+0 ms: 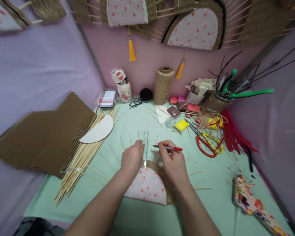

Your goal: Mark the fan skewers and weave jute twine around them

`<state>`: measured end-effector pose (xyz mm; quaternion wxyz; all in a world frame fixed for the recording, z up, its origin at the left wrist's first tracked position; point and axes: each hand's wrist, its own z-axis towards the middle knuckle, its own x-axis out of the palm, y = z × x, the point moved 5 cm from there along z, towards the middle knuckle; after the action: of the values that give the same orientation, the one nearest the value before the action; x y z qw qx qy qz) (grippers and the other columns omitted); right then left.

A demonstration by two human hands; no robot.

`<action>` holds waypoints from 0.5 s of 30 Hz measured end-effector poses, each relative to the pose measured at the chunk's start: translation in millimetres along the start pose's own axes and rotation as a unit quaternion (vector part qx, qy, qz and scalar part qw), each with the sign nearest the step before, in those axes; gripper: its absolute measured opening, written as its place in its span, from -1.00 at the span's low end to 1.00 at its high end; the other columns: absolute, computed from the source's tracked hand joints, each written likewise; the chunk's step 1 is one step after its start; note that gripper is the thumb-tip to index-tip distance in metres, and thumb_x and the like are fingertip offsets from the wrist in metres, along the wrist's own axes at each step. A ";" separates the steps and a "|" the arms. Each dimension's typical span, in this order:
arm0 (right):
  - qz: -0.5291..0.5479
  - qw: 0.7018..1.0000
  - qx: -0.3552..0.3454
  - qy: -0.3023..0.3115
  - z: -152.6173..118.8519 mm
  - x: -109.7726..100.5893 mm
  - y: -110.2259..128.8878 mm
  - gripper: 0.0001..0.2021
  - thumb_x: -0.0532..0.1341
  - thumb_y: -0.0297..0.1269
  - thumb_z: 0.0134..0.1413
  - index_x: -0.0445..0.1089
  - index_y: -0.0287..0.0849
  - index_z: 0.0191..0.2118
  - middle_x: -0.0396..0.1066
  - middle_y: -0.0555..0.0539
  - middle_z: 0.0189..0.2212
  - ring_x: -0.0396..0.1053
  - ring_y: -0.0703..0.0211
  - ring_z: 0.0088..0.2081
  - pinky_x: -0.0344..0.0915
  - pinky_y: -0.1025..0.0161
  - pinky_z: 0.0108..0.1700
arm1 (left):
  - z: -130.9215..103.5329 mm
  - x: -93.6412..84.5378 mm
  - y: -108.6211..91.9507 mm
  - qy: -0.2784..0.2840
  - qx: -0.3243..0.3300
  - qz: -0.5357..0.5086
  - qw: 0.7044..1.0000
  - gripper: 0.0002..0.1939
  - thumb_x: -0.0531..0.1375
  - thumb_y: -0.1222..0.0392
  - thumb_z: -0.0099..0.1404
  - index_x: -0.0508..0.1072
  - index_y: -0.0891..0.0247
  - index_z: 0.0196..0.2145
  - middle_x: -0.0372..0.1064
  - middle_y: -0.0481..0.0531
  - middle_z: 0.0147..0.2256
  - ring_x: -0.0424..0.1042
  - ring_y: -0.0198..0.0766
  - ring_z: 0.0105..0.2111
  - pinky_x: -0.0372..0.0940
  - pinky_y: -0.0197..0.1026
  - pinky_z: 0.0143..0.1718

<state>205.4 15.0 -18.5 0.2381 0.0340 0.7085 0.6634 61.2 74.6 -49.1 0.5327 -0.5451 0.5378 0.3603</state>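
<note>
A half-round piece covered in white cloth with red spots [147,185] lies near the table's front, edged with a brown twine band [163,177]. Thin wooden sticks [115,154] fan out from its curved side. My left hand [132,157] holds a clear ruler [145,150] between thumb and fingers, upright in line with the sticks, its lower end on the twine band. To its right, my right hand [173,160] grips a red pen [170,148], the tip pointing left toward the ruler but apart from it. Both hands partly cover the sticks and the band.
A bundle of sticks [81,160] and cardboard [46,134] lie at left, a white paper half-round [98,129] on the bundle. Scissors [206,146], a twine spool [163,86] and a can of tools [217,101] stand or lie behind; a floral-patterned glue gun [248,196] is at right.
</note>
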 end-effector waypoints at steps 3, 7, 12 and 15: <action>-0.007 1.000 0.001 0.004 0.9 2.3 -2.9 -0.78 0.08 -0.14 0.14 0.37 -0.16 -0.35 0.45 -0.01 -0.48 0.36 0.20 -0.46 0.22 0.31 -0.36 | 0.2 0.3 -0.1 0.000 0.001 -0.002 1.000 -0.61 -0.12 0.05 0.40 0.32 0.20 0.03 0.51 0.16 -0.26 0.49 -0.06 -0.25 0.23 -0.16 -0.30; -0.017 1.000 0.003 0.008 1.8 4.9 -4.6 -0.74 0.08 -0.14 0.13 0.36 -0.17 -0.44 0.44 0.00 -0.52 0.32 0.23 -0.52 0.19 0.33 -0.40 | -0.2 -0.4 0.1 0.000 0.001 -0.005 1.000 -0.61 -0.12 0.04 0.40 0.33 0.20 0.03 0.51 0.15 -0.27 0.50 -0.06 -0.26 0.23 -0.16 -0.31; -0.024 1.000 0.003 0.017 2.5 6.7 -6.5 -0.74 0.08 -0.17 0.12 0.35 -0.17 -0.49 0.43 0.01 -0.53 0.32 0.24 -0.52 0.17 0.35 -0.43 | -0.9 -1.2 0.5 0.002 0.000 -0.007 1.000 -0.61 -0.12 0.04 0.40 0.33 0.21 0.02 0.51 0.16 -0.28 0.49 -0.05 -0.27 0.23 -0.16 -0.32; -0.043 0.999 0.006 0.020 2.6 7.3 -8.1 -0.72 0.07 -0.18 0.11 0.34 -0.17 -0.53 0.39 0.03 -0.59 0.30 0.24 -0.56 0.15 0.35 -0.45 | -0.8 -1.4 0.1 0.001 0.002 -0.009 1.000 -0.61 -0.12 0.04 0.40 0.33 0.21 0.01 0.51 0.16 -0.28 0.49 -0.06 -0.27 0.22 -0.16 -0.32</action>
<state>202.1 19.1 -28.4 0.2518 -0.0088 0.7178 0.6491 60.7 74.2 -47.6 0.5361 -0.5495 0.5342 0.3538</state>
